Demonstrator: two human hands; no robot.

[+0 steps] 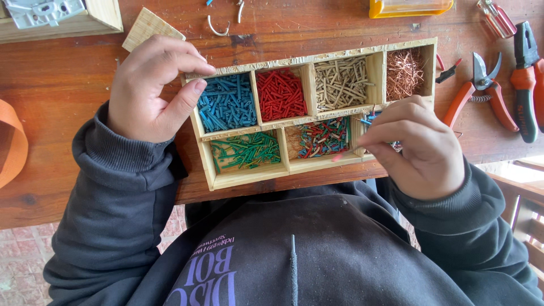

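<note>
Wooden tray (294,169): left hand (148,90) grips its corner; right hand (416,144) pinches small wire bits (368,119) over it.

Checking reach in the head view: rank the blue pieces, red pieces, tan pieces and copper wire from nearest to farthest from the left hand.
From the left hand:
1. Blue pieces, top-left compartment, beside the thumb.
2. Red pieces, next compartment.
3. Tan pieces, third along.
4. Copper wire, far top-right compartment.

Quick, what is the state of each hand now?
Left hand: fingers curled, gripping the wooden tray corner.
Right hand: fingers pinched on small wire pieces.
</note>
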